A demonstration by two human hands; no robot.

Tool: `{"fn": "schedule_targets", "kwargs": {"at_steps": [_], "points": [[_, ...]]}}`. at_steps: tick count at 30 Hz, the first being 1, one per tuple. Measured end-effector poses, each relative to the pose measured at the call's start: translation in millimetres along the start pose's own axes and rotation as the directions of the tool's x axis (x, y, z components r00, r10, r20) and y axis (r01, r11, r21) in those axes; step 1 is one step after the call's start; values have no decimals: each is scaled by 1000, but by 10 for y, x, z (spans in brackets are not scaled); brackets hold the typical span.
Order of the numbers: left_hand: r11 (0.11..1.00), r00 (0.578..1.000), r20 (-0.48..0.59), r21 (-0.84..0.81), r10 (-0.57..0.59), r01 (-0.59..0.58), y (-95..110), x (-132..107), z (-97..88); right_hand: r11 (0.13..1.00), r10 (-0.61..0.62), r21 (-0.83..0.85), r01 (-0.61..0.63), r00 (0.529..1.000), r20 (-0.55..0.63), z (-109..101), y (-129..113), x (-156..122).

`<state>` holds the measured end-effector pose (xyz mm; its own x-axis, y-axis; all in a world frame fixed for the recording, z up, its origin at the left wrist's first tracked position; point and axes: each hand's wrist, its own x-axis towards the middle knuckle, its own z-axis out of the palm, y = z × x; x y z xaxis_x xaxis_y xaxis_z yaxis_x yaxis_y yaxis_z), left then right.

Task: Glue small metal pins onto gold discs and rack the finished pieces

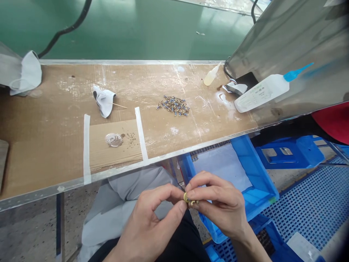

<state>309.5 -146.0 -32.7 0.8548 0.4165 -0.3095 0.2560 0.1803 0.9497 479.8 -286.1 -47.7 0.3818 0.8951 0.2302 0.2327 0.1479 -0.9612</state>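
Note:
My left hand and my right hand meet above my lap, in front of the bench edge. Thumb and fingers of both are closed around a small brass-yellow part with a rounded end. One or more similar small brass-coloured pieces show under the right fingertips; how they join is too small to tell. On the bench beyond lies a pile of small brass-and-blue parts.
Cardboard covers the bench. On it are a crumpled white cloth with a thin stick, a clear small dish, a small dropper bottle and a large white bottle. A blue bin stands below, right.

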Motion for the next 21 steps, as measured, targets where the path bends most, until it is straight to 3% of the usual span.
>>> {"fn": "schedule_targets", "kwargs": {"at_steps": [17, 21], "points": [[962, 982, -42, 212, 182, -169, -10, -78, 32, 998, 1, 65, -2, 1000, 14, 14, 45, -33], [960, 983, -39, 226, 177, -164, -43, -65, 10, 991, 137, 17, -136, 988, -71, -106, 194, -145]]}}
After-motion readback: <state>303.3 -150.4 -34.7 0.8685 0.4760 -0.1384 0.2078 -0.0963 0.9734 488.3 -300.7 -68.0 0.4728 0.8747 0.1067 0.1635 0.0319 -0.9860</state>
